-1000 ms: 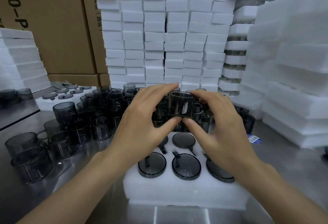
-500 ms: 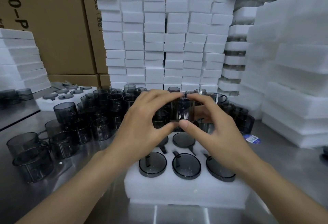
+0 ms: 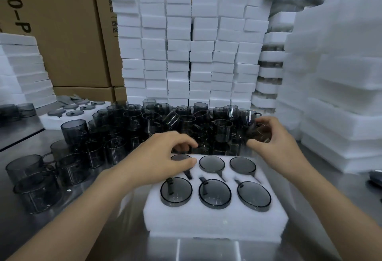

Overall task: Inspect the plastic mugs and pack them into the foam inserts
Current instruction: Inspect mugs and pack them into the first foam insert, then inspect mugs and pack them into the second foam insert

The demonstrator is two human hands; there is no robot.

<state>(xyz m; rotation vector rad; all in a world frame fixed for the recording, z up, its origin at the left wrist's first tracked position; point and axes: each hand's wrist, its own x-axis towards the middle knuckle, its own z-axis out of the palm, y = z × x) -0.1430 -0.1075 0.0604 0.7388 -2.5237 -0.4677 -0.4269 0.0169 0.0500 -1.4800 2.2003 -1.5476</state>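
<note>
My right hand [image 3: 275, 136] is reaching to the right end of the heap of mugs [image 3: 144, 122] in the middle of the frame. Its fingers [image 3: 266, 121] and thumb are curling round one smoky mug [image 3: 259, 133], which is too blurred for me to tell which way its long axis is pointing. That mug is lying up and to the right of the foam insert [image 3: 215, 219], which is sitting on the table [image 3: 322, 188] at lower centre, so the right hand is much the nearer to it. My left hand [image 3: 163, 161] is hovering over the insert's upper-left pocket with its fingers bent and its thumb lying across the corner mug [image 3: 179, 157]. I cannot tell whether they are pinching it or only resting on it. Counting, I am seeing six pockets in two rows of three, and six mugs sitting upright in them with their handles in the slots. So I am judging that the mug in my right hand is going to need a fresh insert. The loose mugs are running to dozens, too crowded to count. White foam stacks [image 3: 202, 53] are filling the top of the frame.
</note>
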